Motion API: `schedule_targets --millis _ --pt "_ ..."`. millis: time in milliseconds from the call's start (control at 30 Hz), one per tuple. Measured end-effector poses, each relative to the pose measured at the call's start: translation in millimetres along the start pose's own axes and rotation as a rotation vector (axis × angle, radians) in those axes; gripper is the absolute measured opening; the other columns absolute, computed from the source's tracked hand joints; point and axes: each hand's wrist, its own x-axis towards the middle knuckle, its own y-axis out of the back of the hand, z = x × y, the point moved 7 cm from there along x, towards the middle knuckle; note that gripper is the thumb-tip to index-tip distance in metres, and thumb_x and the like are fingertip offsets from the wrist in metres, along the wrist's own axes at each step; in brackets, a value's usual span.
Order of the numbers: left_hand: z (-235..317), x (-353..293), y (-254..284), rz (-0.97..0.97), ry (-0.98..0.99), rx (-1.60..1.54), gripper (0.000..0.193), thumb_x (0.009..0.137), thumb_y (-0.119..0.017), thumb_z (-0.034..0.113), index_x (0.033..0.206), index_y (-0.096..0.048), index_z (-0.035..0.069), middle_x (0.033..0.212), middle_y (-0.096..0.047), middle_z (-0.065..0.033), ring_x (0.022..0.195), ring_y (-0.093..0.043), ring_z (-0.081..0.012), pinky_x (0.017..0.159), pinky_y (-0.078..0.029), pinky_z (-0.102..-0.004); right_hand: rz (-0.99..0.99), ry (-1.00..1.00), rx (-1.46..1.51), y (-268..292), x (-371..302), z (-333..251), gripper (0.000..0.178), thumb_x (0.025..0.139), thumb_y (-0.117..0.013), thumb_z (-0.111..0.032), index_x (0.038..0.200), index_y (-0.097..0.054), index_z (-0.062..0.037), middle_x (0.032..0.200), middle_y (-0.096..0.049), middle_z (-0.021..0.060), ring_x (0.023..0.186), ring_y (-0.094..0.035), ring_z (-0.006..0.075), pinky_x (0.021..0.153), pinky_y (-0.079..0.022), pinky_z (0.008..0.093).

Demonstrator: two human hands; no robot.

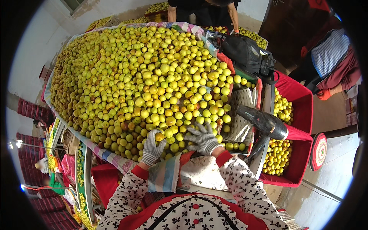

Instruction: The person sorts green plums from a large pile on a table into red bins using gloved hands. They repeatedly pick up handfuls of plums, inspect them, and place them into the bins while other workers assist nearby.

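A large heap of round yellow-green fruit [126,76], some tinged reddish-brown, spreads over a cloth-lined table before me. Both my hands wear grey-and-white striped gloves and are at the heap's near edge. My left hand [152,148] is curled, with an orange-tinged fruit [159,137] between its thumb and fingers. To its right, my right hand [206,141] lies palm down with fingers spread over several fruits, gripping none. Between my forearms a striped cloth flap [163,174] hangs over the near edge.
Right of the heap, a black hair dryer [262,122] lies by a white moulded tray [243,109]. A black backpack [245,53] sits behind it. Red-lined bins [303,103] hold more fruit. One person [207,9] leans over at the far side; another [331,57] bends at right. Fruit-filled conveyor lanes [80,168] run at left.
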Motion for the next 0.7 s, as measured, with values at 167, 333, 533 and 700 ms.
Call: schedule_targets --millis 167,333,533,700 --pt "1 -9 5 -0.058 0.115 -0.029 0.047 0.080 -0.072 0.011 0.119 -0.050 -0.002 0.114 -0.061 -0.0177 0.106 -0.060 -0.0319 0.094 -0.047 -0.0360 0.062 -0.119 -0.183 30 -4 44 0.036 0.084 -0.064 -0.043 0.116 -0.066 -0.0253 0.133 -0.054 0.0002 0.131 -0.039 0.0294 0.107 -0.025 0.0591" --pt "-18 -29 -14 0.047 0.295 -0.470 0.040 0.083 -0.069 0.009 0.118 -0.053 0.001 0.113 -0.061 -0.0115 0.103 -0.062 -0.0285 0.089 -0.052 -0.0348 0.356 -0.133 -0.035 44 88 5 0.029 0.086 -0.057 -0.019 0.115 -0.061 -0.0169 0.121 -0.060 0.0044 0.112 -0.056 0.0266 0.093 -0.044 0.0425" --pt "5 -57 -49 0.044 0.986 -1.555 0.040 0.081 -0.072 0.014 0.118 -0.057 0.009 0.107 -0.063 -0.0088 0.085 -0.065 -0.0200 0.064 -0.057 -0.0290 -0.195 -0.313 -0.177 5 163 11 0.029 0.094 -0.049 -0.026 0.119 -0.060 -0.0169 0.118 -0.062 0.0129 0.112 -0.058 0.0295 0.092 -0.044 0.0452" --pt "17 -65 -47 0.187 1.059 -1.572 0.046 0.081 -0.075 0.021 0.120 -0.054 0.012 0.103 -0.064 -0.0082 0.074 -0.062 -0.0185 0.059 -0.051 -0.0266 -0.049 -0.285 0.125 24 130 6 0.027 0.083 -0.063 -0.025 0.107 -0.061 -0.0120 0.107 -0.063 0.0155 0.100 -0.062 0.0335 0.087 -0.049 0.0410"
